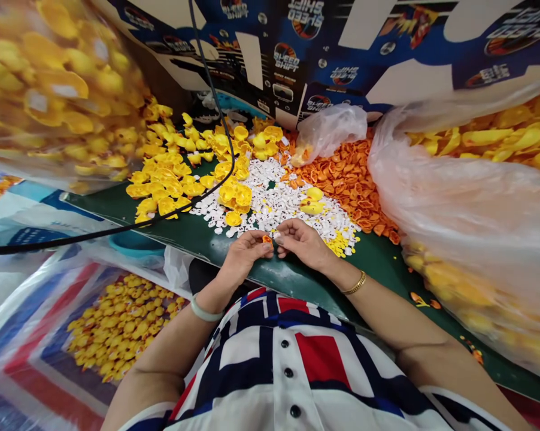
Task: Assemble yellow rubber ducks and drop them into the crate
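My left hand (240, 257) pinches a small orange beak piece (267, 239) between thumb and fingers, low over the green table's front edge. Close beside it, my right hand (306, 244) is closed in a pinch; a small white bit shows at its fingertips, too tiny to make out. Just beyond both hands spreads a heap of small white eye pieces (281, 200) with dark dots. Orange beak pieces (346, 179) are piled behind them to the right. Yellow duck shell parts (164, 179) lie in a heap at the left, and tiny yellow pieces (339, 244) sit near my right wrist.
A clear bag of yellow parts (63, 102) bulges at the left; another plastic bag (458, 203) stands at the right. A black cable (162, 216) crosses the heap. Printed cardboard (324, 66) walls the back. Below left, a striped sack holds finished-looking yellow ducks (126, 323).
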Demonstrator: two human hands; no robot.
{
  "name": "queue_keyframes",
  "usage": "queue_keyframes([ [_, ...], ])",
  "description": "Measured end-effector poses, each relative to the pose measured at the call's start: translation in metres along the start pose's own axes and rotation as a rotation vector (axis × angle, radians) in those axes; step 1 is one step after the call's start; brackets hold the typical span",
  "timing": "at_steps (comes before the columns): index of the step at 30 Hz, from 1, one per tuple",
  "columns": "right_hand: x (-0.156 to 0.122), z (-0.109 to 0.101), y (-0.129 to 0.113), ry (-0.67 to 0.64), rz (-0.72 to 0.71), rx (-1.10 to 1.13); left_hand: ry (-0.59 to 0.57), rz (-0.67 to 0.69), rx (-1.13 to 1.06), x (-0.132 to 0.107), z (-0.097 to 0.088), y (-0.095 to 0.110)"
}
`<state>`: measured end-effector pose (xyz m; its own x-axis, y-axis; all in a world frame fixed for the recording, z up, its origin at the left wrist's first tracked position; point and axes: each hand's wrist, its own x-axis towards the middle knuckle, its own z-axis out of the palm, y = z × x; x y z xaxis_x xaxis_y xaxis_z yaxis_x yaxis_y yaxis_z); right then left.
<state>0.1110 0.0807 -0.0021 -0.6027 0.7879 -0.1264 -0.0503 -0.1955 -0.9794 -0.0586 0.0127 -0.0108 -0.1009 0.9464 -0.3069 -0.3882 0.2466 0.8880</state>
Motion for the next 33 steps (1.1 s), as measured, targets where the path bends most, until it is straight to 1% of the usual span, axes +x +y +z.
queue_keyframes([
  [4,0.0,-0.001,0.002,-0.062,0.04,-0.013,0.005,0.04,0.053,0.0,0.003,0.0],
  [8,0.001,-0.001,0.006,-0.059,0.034,-0.032,0.01,0.083,0.124,-0.002,0.003,-0.003],
  [10,0.0,0.0,0.007,-0.029,0.008,-0.055,0.03,0.148,0.193,-0.004,0.002,-0.005],
  [13,-0.002,0.003,0.008,0.031,-0.035,-0.125,0.098,0.318,0.418,-0.008,0.002,-0.006],
  [14,-0.003,0.004,0.007,0.049,-0.043,-0.151,0.119,0.358,0.475,-0.009,0.003,-0.005],
  [15,-0.004,0.004,0.007,0.063,-0.052,-0.175,0.128,0.369,0.491,-0.009,0.003,-0.005],
  [16,-0.005,0.005,0.006,0.074,-0.064,-0.195,0.125,0.346,0.458,-0.009,0.004,-0.004],
  [17,-0.006,0.005,0.006,0.083,-0.085,-0.213,0.112,0.296,0.383,-0.008,0.006,-0.004],
  [19,-0.007,0.005,0.008,0.088,-0.173,-0.282,0.091,0.17,0.17,-0.005,0.009,-0.003],
  [20,-0.007,0.005,0.009,0.085,-0.241,-0.341,0.09,0.118,0.062,-0.004,0.012,-0.002],
  [22,-0.005,0.002,0.012,0.073,-0.402,-0.475,0.109,0.065,-0.11,0.001,0.017,-0.002],
  [24,-0.001,-0.005,0.012,0.104,-0.546,-0.591,0.101,0.045,-0.195,0.007,0.023,-0.001],
  [25,0.0,-0.01,0.01,0.128,-0.6,-0.638,0.081,0.04,-0.19,0.011,0.026,0.0],
  [26,0.002,-0.017,0.004,0.146,-0.641,-0.685,0.053,0.046,-0.146,0.016,0.029,0.003],
  [28,0.003,-0.037,-0.013,0.183,-0.695,-0.764,-0.018,0.117,0.064,0.029,0.038,0.01],
  [29,0.003,-0.048,-0.025,0.208,-0.71,-0.776,-0.054,0.193,0.226,0.037,0.045,0.015],
  [31,0.001,-0.071,-0.048,0.406,-0.703,-0.679,-0.121,0.405,0.633,0.054,0.063,0.025],
  [33,-0.002,-0.09,-0.066,0.545,-0.66,-0.54,-0.15,0.607,1.066,0.07,0.086,0.031],
])
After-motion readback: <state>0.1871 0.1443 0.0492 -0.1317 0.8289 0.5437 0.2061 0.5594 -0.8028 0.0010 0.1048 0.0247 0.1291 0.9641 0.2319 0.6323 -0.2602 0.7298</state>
